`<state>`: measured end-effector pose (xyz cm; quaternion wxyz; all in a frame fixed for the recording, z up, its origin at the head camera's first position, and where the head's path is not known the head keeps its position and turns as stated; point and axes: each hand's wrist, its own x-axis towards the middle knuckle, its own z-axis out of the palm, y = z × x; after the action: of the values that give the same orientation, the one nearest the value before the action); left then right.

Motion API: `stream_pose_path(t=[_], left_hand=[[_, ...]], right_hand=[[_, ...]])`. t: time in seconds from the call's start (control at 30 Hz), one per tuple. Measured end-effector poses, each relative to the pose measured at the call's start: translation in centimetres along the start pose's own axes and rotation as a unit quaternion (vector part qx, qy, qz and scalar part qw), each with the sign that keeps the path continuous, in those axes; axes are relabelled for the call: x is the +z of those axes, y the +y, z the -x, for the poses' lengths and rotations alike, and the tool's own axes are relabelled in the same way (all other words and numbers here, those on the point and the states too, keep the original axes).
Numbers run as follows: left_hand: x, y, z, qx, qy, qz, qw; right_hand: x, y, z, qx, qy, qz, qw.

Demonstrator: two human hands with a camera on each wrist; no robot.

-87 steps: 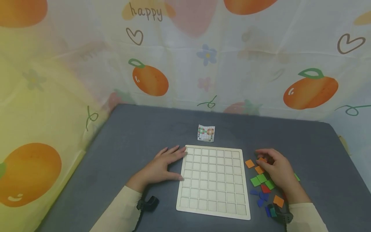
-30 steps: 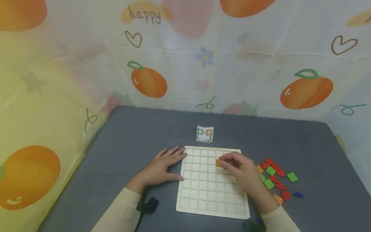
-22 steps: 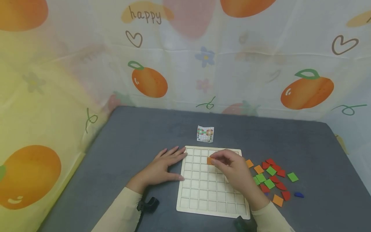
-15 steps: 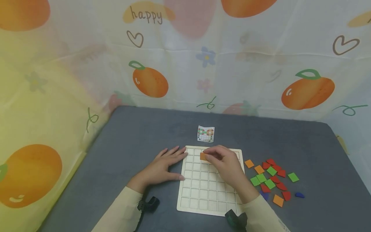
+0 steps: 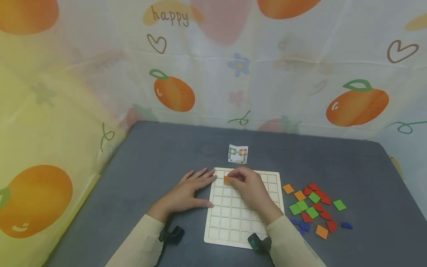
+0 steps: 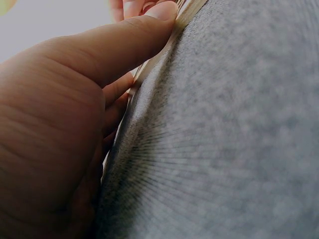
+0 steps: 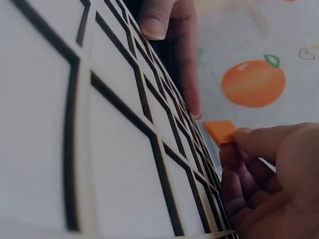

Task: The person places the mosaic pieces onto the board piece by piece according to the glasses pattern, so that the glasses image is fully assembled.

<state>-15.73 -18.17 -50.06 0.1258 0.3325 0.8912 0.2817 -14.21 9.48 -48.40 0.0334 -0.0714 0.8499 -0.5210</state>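
My right hand (image 5: pixel 248 185) pinches a square orange tile (image 5: pixel 227 180) between thumb and fingers, over the upper left part of a pale wooden grid board (image 5: pixel 235 224). In the right wrist view the orange tile (image 7: pixel 220 131) sticks out from the fingertips, close to the board's surface; whether it touches the board I cannot tell. My left hand (image 5: pixel 186 191) rests spread at the board's left edge, with fingers and thumb touching the rim. The left wrist view shows the left thumb (image 6: pixel 134 42) along that edge.
Right of the board lie loose flat tiles: green squares (image 5: pixel 312 212), red pieces (image 5: pixel 325 216), blue pieces (image 5: pixel 304 226) and orange squares (image 5: pixel 321 232). A small printed pattern card (image 5: pixel 238 154) lies behind the board on the grey table (image 5: pixel 160 148). A patterned cloth (image 5: pixel 207 74) hangs behind.
My right hand has come from the loose tiles leftward across the board, carrying the orange tile towards the upper left squares. My left hand has stayed at the board's edge.
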Motion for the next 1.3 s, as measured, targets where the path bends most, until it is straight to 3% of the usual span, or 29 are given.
stream_pose_path(t=[0.3, 0.73, 1.3], left_hand=[[-0.1, 0.2, 0.0, 0.006, 0.008, 0.005, 0.9999], [0.0, 0.1, 0.0, 0.008, 0.011, 0.005, 0.9999], [0.0, 0.1, -0.2, 0.006, 0.012, 0.004, 0.9999]], right_hand=[[0.4, 1.1, 0.1, -0.017, -0.01, 0.042, 0.9989], [0.5, 1.2, 0.2, -0.038, -0.009, 0.036, 0.9986], [0.0, 1.1, 0.5, -0.048, -0.025, -0.071, 0.996]])
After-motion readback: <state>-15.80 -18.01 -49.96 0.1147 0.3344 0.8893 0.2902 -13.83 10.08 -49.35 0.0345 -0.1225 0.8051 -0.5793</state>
